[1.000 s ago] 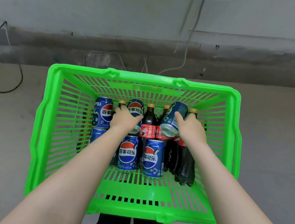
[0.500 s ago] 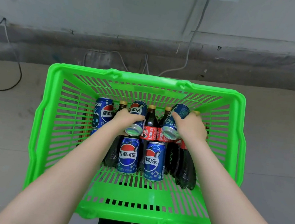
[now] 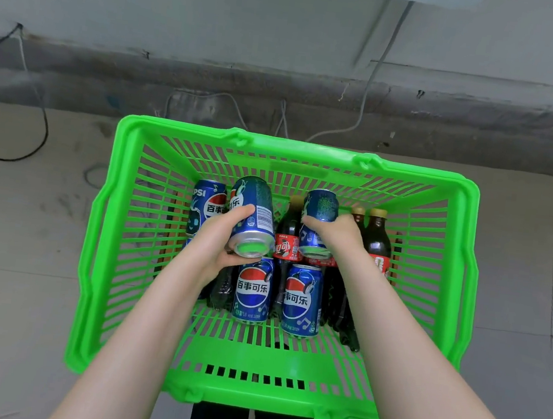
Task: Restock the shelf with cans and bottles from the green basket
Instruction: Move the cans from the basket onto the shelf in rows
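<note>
Two blue Pepsi cans are tilted, bases toward the camera: the left can (image 3: 252,220) wrapped by fingers (image 3: 233,213), the right can (image 3: 318,221) under fingers (image 3: 315,221). Below them in the green basket (image 3: 107,259) lie more cans (image 3: 254,289) and dark bottles (image 3: 376,241).

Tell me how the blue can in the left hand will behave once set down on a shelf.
The blue can, gripped by the left hand, looks rigid. Laid sideways, it would likely roll; upright on its flat end it should stand steady. Its smooth metal may be slippery.

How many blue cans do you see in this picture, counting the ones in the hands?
5, perhaps more hidden: one in the left hand, one in the right hand, one at the green basket's back left, two lying in front. A blue sliver beneath the left arm may be a sixth.
</note>
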